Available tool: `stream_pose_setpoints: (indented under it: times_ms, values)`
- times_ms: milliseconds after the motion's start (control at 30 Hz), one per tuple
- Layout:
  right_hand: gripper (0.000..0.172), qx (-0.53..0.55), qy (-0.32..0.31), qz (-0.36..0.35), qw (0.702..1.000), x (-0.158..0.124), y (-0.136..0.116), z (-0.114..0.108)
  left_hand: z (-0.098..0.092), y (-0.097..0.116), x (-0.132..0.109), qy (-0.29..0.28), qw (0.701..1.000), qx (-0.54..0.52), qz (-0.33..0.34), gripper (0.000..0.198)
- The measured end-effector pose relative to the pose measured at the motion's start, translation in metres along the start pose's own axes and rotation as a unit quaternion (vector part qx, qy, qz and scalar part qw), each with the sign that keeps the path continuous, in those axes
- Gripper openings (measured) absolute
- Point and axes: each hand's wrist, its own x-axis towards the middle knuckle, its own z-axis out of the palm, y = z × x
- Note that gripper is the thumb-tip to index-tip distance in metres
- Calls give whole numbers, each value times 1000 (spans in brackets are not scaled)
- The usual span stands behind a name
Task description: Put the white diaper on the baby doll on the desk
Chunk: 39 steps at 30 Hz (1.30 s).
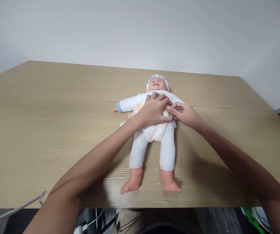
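A baby doll [152, 130] in a white suit and white cap lies on its back on the wooden table [57, 130], head away from me, bare feet toward me. A diaper [154, 132] wraps its hips. My left hand [154, 110] lies over the doll's belly and chest, fingers curled and pressing down. My right hand [183, 113] pinches something small at the doll's waist on the right side, probably the diaper's tab; what is between the fingertips is too small to name.
The table meets a white wall at the back. A white cable [13, 209] runs off the front left edge. Under the front edge I see my lap [140, 221] and a green and white object [254, 219] at the lower right.
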Motion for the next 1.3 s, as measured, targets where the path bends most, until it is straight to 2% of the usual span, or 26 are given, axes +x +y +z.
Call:
stream_pose_setpoints:
  times_ms: [67, 133, 200, 300, 433, 533, 633, 700, 800, 867, 1000, 1133, 1233, 1300]
  values:
    - [41, -30, 57, -62, 996, -16, 2, 3, 0, 0, -1, 3, 1000, -1, -2, 38]
    - [36, -105, 99, -161, 976, -32, 6, 6, 1, 0, -1, 0, 1000, -6, -4, 41]
    - [38, -175, 91, -253, 947, -44, 11, 8, 1, 0, 0, -3, 1000, -11, -9, 45]
    - [53, -219, 41, -321, 921, -50, 22, 8, 0, -1, 1, -8, 1000, -16, -12, 55]
    - [59, -230, 16, -331, 915, -46, 31, 5, -9, -6, -7, -12, 997, -63, 32, 72]
    - [60, -231, 9, -327, 916, -46, 29, 1, -17, -16, -31, 23, 994, -87, 55, 65]
    - [60, -218, 26, -323, 920, -47, 20, -2, -21, -38, -65, 73, 994, -77, 18, 54]
    - [60, -213, 41, -311, 925, -43, 9, -2, -20, -57, -88, 88, 993, -71, -24, 54]
    - [60, -218, 29, -281, 934, -27, -15, 6, -16, -85, -115, 72, 992, -65, -79, 57]
    - [62, -238, -16, -258, 936, -10, -32, 15, -13, -97, -125, 61, 991, -52, -107, 55]
    - [64, -283, -96, -232, 926, 34, -59, 37, -11, -97, -133, 57, 981, 7, -184, 44]
    - [43, -304, -84, -208, 926, 67, -69, 53, -15, -87, -134, 5, 969, 44, -242, 36]
    - [26, -319, -57, -270, 907, 68, -75, 56, -18, -87, -132, -5, 968, 35, -248, 36]
    - [22, -324, -85, -349, 875, 61, -79, 55, -21, -90, -131, -7, 967, 2, -256, 37]
